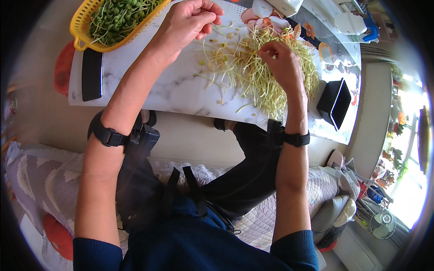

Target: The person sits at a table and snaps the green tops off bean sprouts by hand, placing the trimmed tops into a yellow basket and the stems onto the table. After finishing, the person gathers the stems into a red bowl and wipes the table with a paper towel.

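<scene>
A large heap of pale bean sprouts (pixel 268 78) lies on the marble-patterned table (pixel 152 91), thinning into loose strands on its left side. My right hand (pixel 279 61) is over the heap, its fingers curled among the sprouts; whether it grips a strand cannot be made out. My left hand (pixel 193 20) is above the table, left of the heap, with thumb and fingers drawn together; nothing shows clearly between them. At the upper left, a yellow plastic basket (pixel 79 25) holds green sprout tops (pixel 118 20). Small yellowish bits lie between the left hand and the heap.
A black plastic container (pixel 334 103) stands right of the heap. A dark flat panel (pixel 92 75) lies at the table's left end, beside a red object (pixel 63 69). A white box (pixel 286 5) is at the far edge. Below are my legs and a quilted sofa cover (pixel 261 216).
</scene>
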### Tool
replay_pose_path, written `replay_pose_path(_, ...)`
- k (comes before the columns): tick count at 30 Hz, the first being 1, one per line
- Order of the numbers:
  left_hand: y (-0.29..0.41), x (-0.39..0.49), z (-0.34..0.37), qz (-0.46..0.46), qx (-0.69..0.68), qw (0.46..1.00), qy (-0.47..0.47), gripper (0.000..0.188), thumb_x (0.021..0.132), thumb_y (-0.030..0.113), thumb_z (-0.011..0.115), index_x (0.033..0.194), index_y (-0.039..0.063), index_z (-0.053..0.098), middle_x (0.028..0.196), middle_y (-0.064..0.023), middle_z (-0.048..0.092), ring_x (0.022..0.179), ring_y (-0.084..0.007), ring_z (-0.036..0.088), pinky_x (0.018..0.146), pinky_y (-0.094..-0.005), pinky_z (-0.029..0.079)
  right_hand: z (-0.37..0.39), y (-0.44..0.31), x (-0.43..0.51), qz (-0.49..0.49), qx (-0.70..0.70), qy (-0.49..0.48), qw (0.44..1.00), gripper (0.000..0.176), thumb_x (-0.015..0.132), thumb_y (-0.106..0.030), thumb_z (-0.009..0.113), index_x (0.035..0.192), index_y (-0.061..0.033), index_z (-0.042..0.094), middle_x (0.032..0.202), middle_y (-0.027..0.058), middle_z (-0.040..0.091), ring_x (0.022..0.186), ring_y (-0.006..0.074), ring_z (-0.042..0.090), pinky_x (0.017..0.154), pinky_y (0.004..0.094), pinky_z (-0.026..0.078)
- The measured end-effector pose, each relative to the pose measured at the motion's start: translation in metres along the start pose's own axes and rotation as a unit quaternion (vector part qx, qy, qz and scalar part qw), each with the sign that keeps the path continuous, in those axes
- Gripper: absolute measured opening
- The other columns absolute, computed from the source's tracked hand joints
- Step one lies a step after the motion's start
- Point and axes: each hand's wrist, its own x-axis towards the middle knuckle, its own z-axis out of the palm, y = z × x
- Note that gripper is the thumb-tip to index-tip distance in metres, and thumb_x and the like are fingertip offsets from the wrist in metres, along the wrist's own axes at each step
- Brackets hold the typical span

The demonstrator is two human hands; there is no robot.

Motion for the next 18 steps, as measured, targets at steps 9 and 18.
replay_pose_path(9, 0.005, -0.003, 0.001, 0.000, 0.024, 1.000, -0.002, 0.009, 0.089, 0.000, 0.053, 0.093, 0.001, 0.061, 0.081, -0.0023, 0.061, 0.063, -0.0054, 0.052, 0.052, -0.0186, 0.041, 0.022, -0.023, -0.011, -0.021, -0.101, -0.098, 0.990, 0.026, 0.080, -0.019, 0.069, 0.103, -0.0094, 0.065, 0.095, 0.0080, 0.060, 0.093, 0.0260, 0.063, 0.082, 0.0380, 0.049)
replay_pose_path(18, 0.008, -0.003, 0.004, -0.004, 0.034, 0.999, -0.007, 0.009, 0.089, 0.000, 0.053, 0.094, 0.001, 0.061, 0.082, -0.0024, 0.061, 0.063, -0.0055, 0.052, 0.053, -0.0185, 0.041, 0.024, -0.023, -0.011, -0.025, -0.109, -0.084, 0.990, 0.020, 0.079, -0.026, 0.069, 0.092, -0.0103, 0.066, 0.094, 0.0069, 0.060, 0.094, 0.0270, 0.063, 0.080, 0.0394, 0.050)
